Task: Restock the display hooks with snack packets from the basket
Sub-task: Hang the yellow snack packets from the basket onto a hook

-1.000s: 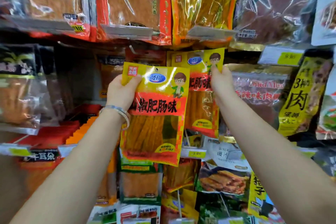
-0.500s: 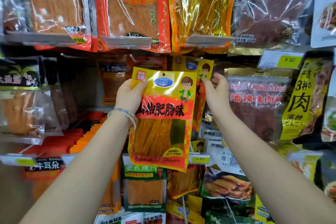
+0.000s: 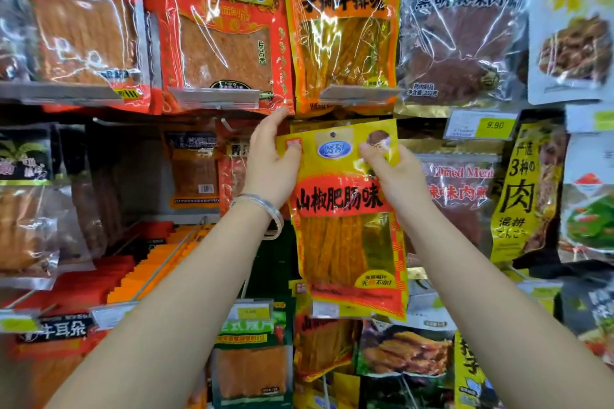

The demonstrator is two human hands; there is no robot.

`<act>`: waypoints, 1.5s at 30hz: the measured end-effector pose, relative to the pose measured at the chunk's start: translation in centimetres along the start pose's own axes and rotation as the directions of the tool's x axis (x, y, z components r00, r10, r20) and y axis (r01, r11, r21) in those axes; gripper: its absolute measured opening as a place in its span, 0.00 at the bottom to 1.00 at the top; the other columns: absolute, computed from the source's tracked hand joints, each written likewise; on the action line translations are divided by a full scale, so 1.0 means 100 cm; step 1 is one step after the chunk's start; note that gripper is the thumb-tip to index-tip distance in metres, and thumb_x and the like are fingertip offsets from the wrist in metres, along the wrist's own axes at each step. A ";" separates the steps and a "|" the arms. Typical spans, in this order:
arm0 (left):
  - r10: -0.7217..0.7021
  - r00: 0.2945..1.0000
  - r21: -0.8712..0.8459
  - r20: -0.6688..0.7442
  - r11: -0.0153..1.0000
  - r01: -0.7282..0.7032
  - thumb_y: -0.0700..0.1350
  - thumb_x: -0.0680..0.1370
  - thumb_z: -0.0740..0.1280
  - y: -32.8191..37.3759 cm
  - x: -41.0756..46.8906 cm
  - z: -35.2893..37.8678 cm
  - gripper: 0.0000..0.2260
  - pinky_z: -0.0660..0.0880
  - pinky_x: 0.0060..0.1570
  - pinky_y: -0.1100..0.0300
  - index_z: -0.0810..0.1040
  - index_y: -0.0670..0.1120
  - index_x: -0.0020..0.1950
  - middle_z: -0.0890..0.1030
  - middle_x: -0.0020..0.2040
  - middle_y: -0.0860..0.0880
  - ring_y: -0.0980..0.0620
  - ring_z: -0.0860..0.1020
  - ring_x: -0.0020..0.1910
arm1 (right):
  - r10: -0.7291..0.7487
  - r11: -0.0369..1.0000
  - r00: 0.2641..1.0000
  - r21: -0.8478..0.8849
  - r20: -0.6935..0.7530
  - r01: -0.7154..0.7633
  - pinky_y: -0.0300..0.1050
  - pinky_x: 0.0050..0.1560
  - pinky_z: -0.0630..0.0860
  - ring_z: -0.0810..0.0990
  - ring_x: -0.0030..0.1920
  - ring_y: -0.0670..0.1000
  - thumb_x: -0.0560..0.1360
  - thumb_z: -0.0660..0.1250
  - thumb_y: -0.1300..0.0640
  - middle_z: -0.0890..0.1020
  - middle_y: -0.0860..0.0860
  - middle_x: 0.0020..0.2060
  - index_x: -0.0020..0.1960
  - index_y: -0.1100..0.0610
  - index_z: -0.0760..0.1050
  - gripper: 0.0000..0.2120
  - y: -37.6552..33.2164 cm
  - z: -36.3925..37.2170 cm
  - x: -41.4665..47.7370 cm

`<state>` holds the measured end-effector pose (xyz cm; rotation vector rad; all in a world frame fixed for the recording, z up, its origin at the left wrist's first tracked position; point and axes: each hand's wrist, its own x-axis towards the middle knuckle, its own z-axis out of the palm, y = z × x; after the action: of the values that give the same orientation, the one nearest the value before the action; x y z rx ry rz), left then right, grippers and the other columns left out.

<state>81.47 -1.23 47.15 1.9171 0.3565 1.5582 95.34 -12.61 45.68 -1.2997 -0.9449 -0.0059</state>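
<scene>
I record one snack packet (image 3: 349,226): yellow header, red band with black characters, clear window showing orange strips. It hangs upright at centre, its upper corners held by the left hand (image 3: 269,163) and right hand (image 3: 395,173).

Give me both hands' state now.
Left hand: holding the yellow packet by its top left corner.
Right hand: pinching the same packet near its top right.

A shop: hanging snack packets (image 3: 226,26) cover the far wall, with a yellow price tag (image 3: 495,124) at right.
</scene>
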 end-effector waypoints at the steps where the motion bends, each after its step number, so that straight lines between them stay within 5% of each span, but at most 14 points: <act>1: 0.065 0.997 0.053 0.036 0.996 -0.066 0.36 0.77 0.62 0.005 0.000 0.002 0.24 0.59 0.71 0.61 0.65 0.49 0.72 0.66 0.71 0.51 0.54 0.63 0.71 | -0.009 1.000 1.000 0.012 -0.012 0.009 0.55 0.53 0.77 0.82 0.47 0.50 0.72 0.69 0.43 0.84 0.48 0.43 0.41 0.45 0.78 0.07 -0.002 -0.001 0.003; 4: 0.149 0.975 0.093 0.164 0.982 -0.166 0.36 0.78 0.58 0.017 -0.001 0.010 0.26 0.50 0.63 0.81 0.60 0.50 0.75 0.61 0.73 0.55 0.62 0.55 0.72 | -0.009 0.999 1.000 0.050 -0.024 0.010 0.57 0.53 0.78 0.83 0.46 0.51 0.73 0.69 0.44 0.85 0.50 0.42 0.43 0.48 0.78 0.08 -0.006 -0.004 0.013; 8: 0.134 0.969 0.104 0.208 0.982 -0.158 0.37 0.79 0.57 0.022 -0.001 0.017 0.27 0.50 0.67 0.69 0.56 0.52 0.76 0.58 0.75 0.56 0.60 0.52 0.74 | 0.031 0.996 0.998 0.087 -0.053 -0.026 0.59 0.51 0.78 0.83 0.45 0.54 0.73 0.69 0.47 0.84 0.49 0.37 0.39 0.49 0.78 0.07 -0.006 -0.008 0.023; 13: 0.142 0.968 0.052 0.209 0.986 -0.156 0.38 0.80 0.57 0.015 -0.004 0.016 0.26 0.49 0.57 0.86 0.57 0.54 0.76 0.59 0.69 0.63 0.73 0.52 0.66 | 0.090 0.995 0.994 0.043 -0.058 -0.087 0.62 0.53 0.78 0.82 0.47 0.59 0.73 0.69 0.48 0.84 0.55 0.41 0.37 0.51 0.77 0.09 0.002 -0.013 0.026; 17: 0.142 0.967 0.029 0.213 0.988 -0.151 0.38 0.79 0.57 0.012 -0.004 0.015 0.25 0.50 0.56 0.87 0.59 0.54 0.75 0.60 0.68 0.64 0.85 0.52 0.59 | 0.088 0.992 0.992 0.092 -0.087 -0.080 0.61 0.52 0.77 0.82 0.47 0.61 0.73 0.70 0.50 0.82 0.55 0.39 0.33 0.50 0.76 0.11 0.001 -0.012 0.026; 22: 0.148 0.966 0.027 0.214 0.987 -0.157 0.38 0.79 0.57 0.010 -0.003 0.014 0.25 0.50 0.55 0.87 0.60 0.55 0.74 0.59 0.66 0.69 0.86 0.51 0.58 | 0.074 0.993 0.990 0.099 -0.118 -0.063 0.51 0.43 0.74 0.77 0.38 0.55 0.71 0.69 0.54 0.78 0.55 0.36 0.34 0.51 0.72 0.08 -0.006 -0.011 0.032; 26: 0.142 0.965 0.008 0.219 0.989 -0.148 0.38 0.79 0.58 0.009 -0.003 0.013 0.25 0.53 0.57 0.86 0.60 0.56 0.74 0.60 0.66 0.68 0.82 0.55 0.61 | 0.051 0.993 0.992 0.110 -0.113 -0.038 0.45 0.38 0.68 0.74 0.34 0.50 0.70 0.67 0.58 0.75 0.51 0.30 0.34 0.52 0.70 0.08 -0.013 -0.008 0.037; 30: 0.128 0.966 -0.028 0.224 0.992 -0.125 0.38 0.79 0.58 0.007 -0.002 0.013 0.27 0.60 0.64 0.73 0.59 0.58 0.74 0.63 0.71 0.59 0.69 0.61 0.67 | 0.049 0.995 0.995 0.093 -0.090 -0.041 0.44 0.36 0.69 0.75 0.34 0.51 0.71 0.66 0.58 0.75 0.51 0.29 0.33 0.52 0.69 0.10 -0.017 -0.006 0.041; 34: 0.145 0.963 -0.007 0.228 0.989 -0.147 0.39 0.77 0.60 0.003 -0.004 0.014 0.30 0.62 0.55 0.81 0.55 0.59 0.75 0.66 0.70 0.59 0.72 0.63 0.64 | 0.091 0.987 0.993 0.142 -0.076 -0.080 0.43 0.35 0.69 0.75 0.33 0.50 0.70 0.67 0.58 0.75 0.51 0.29 0.34 0.52 0.69 0.09 -0.016 -0.003 0.040; 37: 0.138 0.964 -0.001 0.228 0.990 -0.142 0.40 0.77 0.63 -0.001 -0.005 0.017 0.32 0.63 0.60 0.73 0.52 0.58 0.76 0.65 0.71 0.58 0.67 0.63 0.66 | 0.137 0.976 0.988 0.177 -0.064 -0.124 0.47 0.39 0.69 0.75 0.36 0.52 0.70 0.67 0.58 0.75 0.53 0.33 0.35 0.51 0.70 0.08 -0.014 -0.002 0.037; 41: 0.087 0.974 0.083 0.210 0.991 -0.107 0.41 0.77 0.64 -0.010 -0.005 0.018 0.25 0.67 0.65 0.57 0.62 0.52 0.72 0.69 0.64 0.57 0.60 0.66 0.64 | 0.162 0.973 0.985 0.174 -0.055 -0.151 0.49 0.40 0.70 0.76 0.37 0.53 0.71 0.67 0.58 0.76 0.55 0.34 0.35 0.52 0.69 0.08 -0.011 -0.003 0.037; 45: 0.101 0.963 0.160 0.249 0.976 -0.144 0.42 0.77 0.63 -0.019 -0.004 0.024 0.23 0.54 0.70 0.57 0.66 0.52 0.71 0.63 0.74 0.51 0.55 0.56 0.74 | 0.191 0.959 0.980 0.222 -0.056 -0.174 0.43 0.36 0.74 0.79 0.34 0.50 0.72 0.67 0.57 0.78 0.51 0.31 0.36 0.53 0.71 0.07 -0.006 -0.001 0.041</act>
<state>83.96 -0.67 45.43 2.2769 0.2828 1.3888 97.72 -10.88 48.59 -1.1708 -0.7353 0.1849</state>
